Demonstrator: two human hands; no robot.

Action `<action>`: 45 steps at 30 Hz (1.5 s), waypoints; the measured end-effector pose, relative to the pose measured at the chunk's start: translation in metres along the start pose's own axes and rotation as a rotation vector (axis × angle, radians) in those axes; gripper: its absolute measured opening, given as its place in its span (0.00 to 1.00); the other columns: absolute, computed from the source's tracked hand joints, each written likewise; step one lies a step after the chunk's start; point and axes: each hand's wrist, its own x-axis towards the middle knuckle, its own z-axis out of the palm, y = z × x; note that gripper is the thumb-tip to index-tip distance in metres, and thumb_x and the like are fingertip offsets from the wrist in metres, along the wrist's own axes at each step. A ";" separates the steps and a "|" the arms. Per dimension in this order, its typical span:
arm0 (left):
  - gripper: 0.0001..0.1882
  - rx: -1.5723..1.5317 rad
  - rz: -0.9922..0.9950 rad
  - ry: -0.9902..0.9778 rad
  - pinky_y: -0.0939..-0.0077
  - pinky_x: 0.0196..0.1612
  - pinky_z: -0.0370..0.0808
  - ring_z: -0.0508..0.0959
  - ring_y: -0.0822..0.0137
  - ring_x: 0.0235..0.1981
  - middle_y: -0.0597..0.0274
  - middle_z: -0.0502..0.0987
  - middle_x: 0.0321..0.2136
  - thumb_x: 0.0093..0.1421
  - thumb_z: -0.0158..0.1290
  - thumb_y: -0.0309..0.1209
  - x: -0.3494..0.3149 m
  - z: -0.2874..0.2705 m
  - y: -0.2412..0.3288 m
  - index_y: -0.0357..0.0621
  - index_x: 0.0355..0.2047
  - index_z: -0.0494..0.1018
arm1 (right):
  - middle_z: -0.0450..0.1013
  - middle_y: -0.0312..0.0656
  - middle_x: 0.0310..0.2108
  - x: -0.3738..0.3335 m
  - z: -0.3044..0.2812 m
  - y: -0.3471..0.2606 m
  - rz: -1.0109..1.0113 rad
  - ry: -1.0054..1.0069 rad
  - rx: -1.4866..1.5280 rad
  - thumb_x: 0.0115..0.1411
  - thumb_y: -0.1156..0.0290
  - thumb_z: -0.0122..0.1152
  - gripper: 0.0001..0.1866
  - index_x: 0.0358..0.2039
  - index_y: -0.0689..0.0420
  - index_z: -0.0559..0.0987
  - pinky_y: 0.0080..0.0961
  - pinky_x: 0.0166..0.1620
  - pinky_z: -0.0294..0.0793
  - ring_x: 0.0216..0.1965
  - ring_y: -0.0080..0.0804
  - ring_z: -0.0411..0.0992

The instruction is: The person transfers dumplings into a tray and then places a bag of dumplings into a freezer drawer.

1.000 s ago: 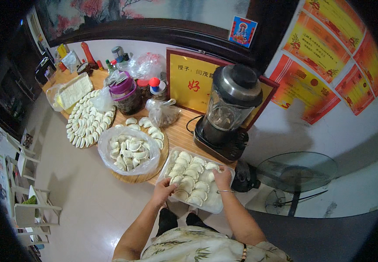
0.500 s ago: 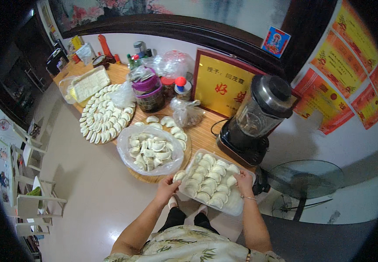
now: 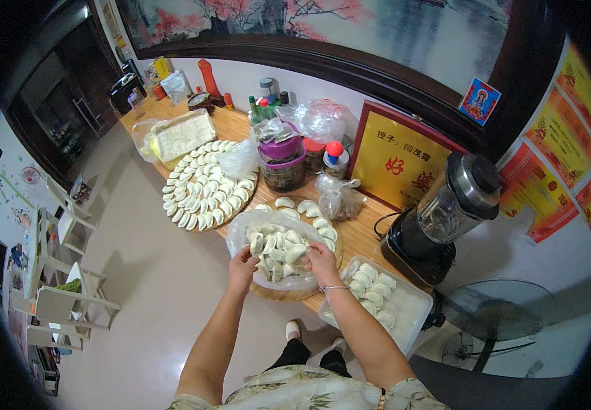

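Observation:
My left hand (image 3: 242, 267) is closed at the near left rim of a clear plastic bag (image 3: 238, 231). On the bag's right side my right hand (image 3: 322, 264) is closed on the rim too, its fingertips close against the dumplings. White crescent dumplings (image 3: 278, 251) are heaped in the open bag, which rests on a round wooden board (image 3: 292, 294). More dumplings (image 3: 322, 225) lie along the board's far and right edge. To the right, a translucent plastic tray (image 3: 408, 314) holds several dumplings in rows; my right forearm covers part of it.
A round board full of dumplings (image 3: 206, 188) stands left, before a cloth-covered tray (image 3: 185, 134). Behind the bag are a purple-lidded jar (image 3: 283, 164) and a knotted plastic bag (image 3: 340, 197). A black blender (image 3: 439, 219) stands right, above a floor fan (image 3: 497, 311).
Both hands have moved left from the plastic tray to the bag of dumplings. Earlier each held a dumpling at the tray. The view has shifted, so the table sits farther right and lower.

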 end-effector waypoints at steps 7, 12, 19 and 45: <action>0.20 0.036 0.117 -0.022 0.76 0.40 0.70 0.73 0.70 0.39 0.59 0.73 0.43 0.56 0.49 0.27 -0.003 0.003 -0.030 0.37 0.50 0.66 | 0.72 0.39 0.33 -0.049 -0.097 0.000 -0.173 0.114 -0.018 0.58 0.72 0.51 0.13 0.42 0.62 0.73 0.20 0.31 0.72 0.28 0.24 0.71; 0.14 0.233 0.224 -0.309 0.79 0.37 0.70 0.74 0.73 0.33 0.60 0.75 0.36 0.56 0.50 0.26 -0.070 0.076 -0.030 0.35 0.43 0.70 | 0.75 0.41 0.32 -0.120 -0.246 -0.018 -0.192 0.505 -0.463 0.57 0.71 0.51 0.10 0.36 0.61 0.77 0.22 0.30 0.72 0.29 0.26 0.73; 0.13 0.645 0.676 -0.764 0.66 0.39 0.72 0.75 0.54 0.37 0.52 0.74 0.36 0.51 0.55 0.27 -0.135 0.171 -0.050 0.41 0.39 0.73 | 0.73 0.52 0.34 -0.178 -0.248 -0.003 -0.087 0.270 -0.988 0.53 0.68 0.55 0.13 0.37 0.61 0.77 0.33 0.42 0.70 0.39 0.45 0.71; 0.12 1.174 0.568 -0.772 0.59 0.32 0.72 0.74 0.52 0.31 0.52 0.72 0.26 0.48 0.54 0.38 -0.187 0.224 -0.067 0.42 0.26 0.72 | 0.72 0.36 0.25 -0.155 -0.283 -0.003 0.184 -0.070 -0.681 0.46 0.70 0.63 0.15 0.33 0.63 0.75 0.21 0.32 0.71 0.26 0.23 0.69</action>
